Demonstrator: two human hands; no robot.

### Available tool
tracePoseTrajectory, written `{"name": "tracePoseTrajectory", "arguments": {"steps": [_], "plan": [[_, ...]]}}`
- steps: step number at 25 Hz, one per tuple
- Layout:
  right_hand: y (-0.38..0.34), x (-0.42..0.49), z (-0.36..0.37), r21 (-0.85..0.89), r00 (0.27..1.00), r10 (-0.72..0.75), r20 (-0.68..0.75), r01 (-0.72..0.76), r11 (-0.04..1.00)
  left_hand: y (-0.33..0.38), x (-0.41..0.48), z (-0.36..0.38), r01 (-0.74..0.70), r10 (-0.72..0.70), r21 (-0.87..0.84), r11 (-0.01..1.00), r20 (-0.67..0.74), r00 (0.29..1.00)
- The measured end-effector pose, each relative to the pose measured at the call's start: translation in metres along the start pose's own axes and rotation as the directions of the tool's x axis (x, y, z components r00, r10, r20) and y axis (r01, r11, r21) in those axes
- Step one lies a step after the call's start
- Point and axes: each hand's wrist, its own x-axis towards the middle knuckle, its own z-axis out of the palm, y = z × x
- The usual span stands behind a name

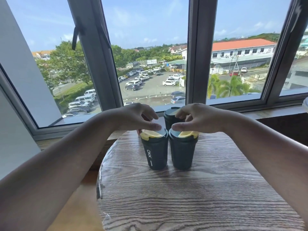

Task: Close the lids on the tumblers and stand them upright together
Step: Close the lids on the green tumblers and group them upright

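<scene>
Two dark tumblers stand upright side by side on the round wooden table [191, 197]. The left tumbler [155, 154] reads "OKK" and has a yellow lid flap; the right tumbler [183, 154] has the same yellow flap. A third dark tumbler [170, 117] stands behind them with its dark lid on. A reddish object, mostly hidden, shows behind the left tumbler. My left hand [140, 117] hovers over the left tumbler's lid, fingers spread and curved, thumb near the rim. My right hand [196, 119] hovers likewise over the right tumbler's lid. Neither hand grips anything.
The table stands against a wooden sill [266, 112] under large windows [150, 55]. A pale round object [305, 104] sits at the far right on the sill. A wooden bench surface [80, 205] lies left of the table.
</scene>
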Motion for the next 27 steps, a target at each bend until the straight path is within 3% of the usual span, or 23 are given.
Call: {"name": "tracePoseTrajectory", "arguments": {"steps": [4,8,11,16,21,27], "plan": [[0.008,0.031,-0.013,-0.014,0.99,-0.031,-0.135,0.029,0.999,-0.022,0.023,-0.028,0.009,-0.005,0.026,1.0,-0.139,0.99],[0.013,0.069,-0.012,-0.2,0.993,0.078,-0.094,-0.095,0.975,-0.043,0.055,-0.039,0.058,-0.031,0.118,0.991,-0.22,0.975],[0.019,0.088,-0.008,-0.236,0.978,0.207,0.017,-0.198,0.951,-0.051,0.075,-0.04,0.109,-0.084,0.143,0.984,-0.168,0.982],[0.028,0.102,-0.001,-0.233,0.971,0.232,0.058,-0.213,0.949,-0.062,0.098,-0.04,0.203,-0.212,0.199,0.959,0.022,0.977],[0.034,0.108,0.005,-0.249,0.976,0.216,0.029,-0.202,0.947,-0.076,0.11,-0.038,0.222,-0.232,0.18,0.958,0.034,0.972],[0.041,0.111,-0.001,-0.087,0.976,0.197,0.087,-0.19,0.978,-0.083,0.11,-0.033,0.209,-0.214,0.198,0.958,0.006,0.977]]}}
